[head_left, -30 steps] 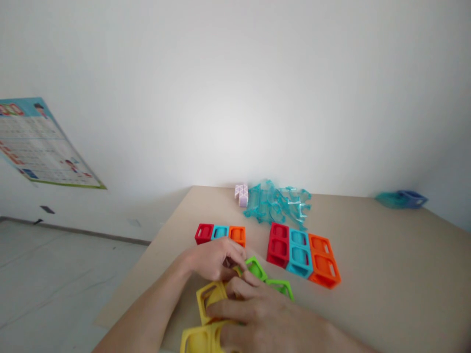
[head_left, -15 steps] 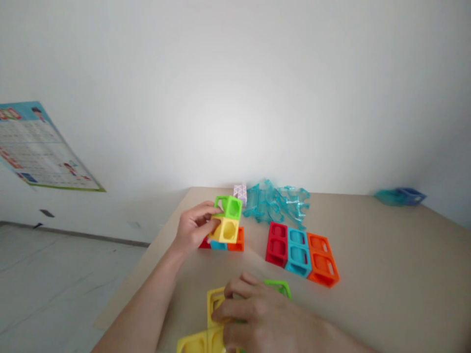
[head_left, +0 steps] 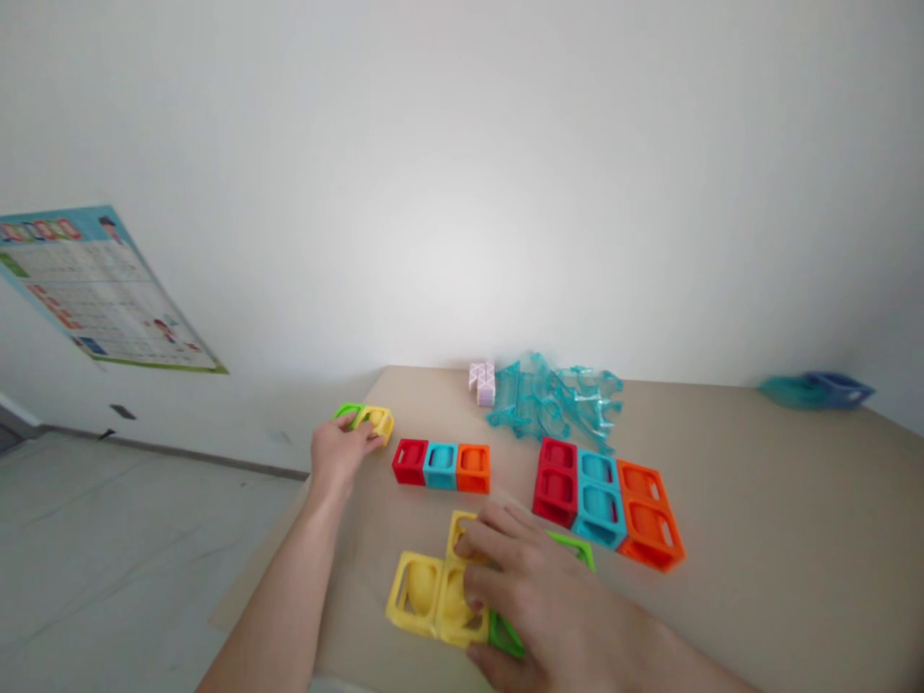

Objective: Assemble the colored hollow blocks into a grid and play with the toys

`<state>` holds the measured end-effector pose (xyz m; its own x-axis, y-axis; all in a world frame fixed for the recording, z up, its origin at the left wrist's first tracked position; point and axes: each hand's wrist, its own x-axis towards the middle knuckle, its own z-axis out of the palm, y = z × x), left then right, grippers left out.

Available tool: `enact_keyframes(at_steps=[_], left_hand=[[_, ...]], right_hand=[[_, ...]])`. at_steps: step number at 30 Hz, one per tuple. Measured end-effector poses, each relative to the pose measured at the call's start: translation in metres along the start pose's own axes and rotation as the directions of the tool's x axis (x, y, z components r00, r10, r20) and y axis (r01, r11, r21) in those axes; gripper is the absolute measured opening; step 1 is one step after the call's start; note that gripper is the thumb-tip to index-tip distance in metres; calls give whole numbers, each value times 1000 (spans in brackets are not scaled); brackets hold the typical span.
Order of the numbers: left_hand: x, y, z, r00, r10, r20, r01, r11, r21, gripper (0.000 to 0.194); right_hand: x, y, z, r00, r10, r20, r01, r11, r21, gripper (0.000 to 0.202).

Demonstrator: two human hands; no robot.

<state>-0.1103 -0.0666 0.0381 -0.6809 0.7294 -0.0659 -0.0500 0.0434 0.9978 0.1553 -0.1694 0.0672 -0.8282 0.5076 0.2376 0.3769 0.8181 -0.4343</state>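
My left hand (head_left: pixel 338 450) is closed round a joined pair of hollow cube blocks, one green and one yellow (head_left: pixel 376 422), at the table's left edge. My right hand (head_left: pixel 530 577) curls over a group of yellow blocks (head_left: pixel 423 589) joined to green blocks (head_left: pixel 574 547), fingers hooked on the yellow ones; it covers much of the green part. Between the hands lies a row of a red, a light blue and an orange block (head_left: pixel 474 466). To the right sits a larger red, light blue and orange block group (head_left: pixel 599 500).
Clear teal plastic track pieces (head_left: pixel 552 397) lie piled by the wall beside small white-and-purple patterned blocks (head_left: pixel 483 383). A dark blue container with something teal (head_left: pixel 837 390) stands at the far right. A poster (head_left: pixel 122 289) hangs on the left wall.
My left hand has moved left and down with the green and yellow pair, uncovering the row of three. The right hand and its yellow-green group sit slightly higher and further right in view.
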Motion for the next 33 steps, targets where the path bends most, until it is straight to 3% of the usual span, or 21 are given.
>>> enact_keyframes(at_steps=[6, 12, 15, 17, 18, 20, 22, 23, 25, 27, 29, 33], left_hand=[[-38, -5, -24, 995, -88, 47, 93, 991, -95, 26], [-61, -10, -28, 977, -81, 196, 118, 976, -185, 35], [-62, -14, -33, 977, -43, 208, 55, 997, -54, 36], [-61, -16, -40, 974, 108, 199, -152, 963, 224, 36], [-60, -15, -43, 947, 234, 221, -306, 866, 396, 38], [-58, -11, -46, 805, 475, 356, -584, 525, 619, 42], [-53, -4, -43, 629, 535, 564, -753, 239, 613, 47], [-50, 0, -39, 553, 498, 669, -816, 161, 555, 48], [-40, 7, -27, 417, 349, 839, -908, 119, 402, 49], [-29, 12, -13, 319, 213, 924, -942, 178, 284, 50], [-19, 13, -2, 269, 156, 950, -945, 234, 230, 51], [-9, 5, 14, 243, 156, 957, -949, 242, 201, 51]], right_hand=[[0, 0, 2, 1000, 9, 21, -9, 1000, -7, 15], [0, -2, 0, 1000, 4, 6, -4, 1000, 3, 15], [0, -1, -1, 1000, -4, 0, 4, 1000, 3, 15], [0, 0, 0, 1000, -7, 0, 7, 1000, 8, 15], [0, 1, 1, 1000, -7, -2, 7, 1000, 10, 15], [-1, 2, 2, 1000, -13, -6, 13, 1000, 13, 16], [-1, 3, 3, 1000, -22, -17, 22, 1000, 12, 16], [-1, 3, 3, 999, -25, -24, 25, 1000, 11, 17], [-1, 3, 3, 999, -27, -26, 27, 1000, 7, 18], [-1, 4, 2, 999, -33, -13, 33, 999, -5, 20], [-1, 6, 1, 999, -41, 5, 41, 999, -25, 23], [-2, 9, 5, 997, -75, 10, 75, 996, -53, 27]])
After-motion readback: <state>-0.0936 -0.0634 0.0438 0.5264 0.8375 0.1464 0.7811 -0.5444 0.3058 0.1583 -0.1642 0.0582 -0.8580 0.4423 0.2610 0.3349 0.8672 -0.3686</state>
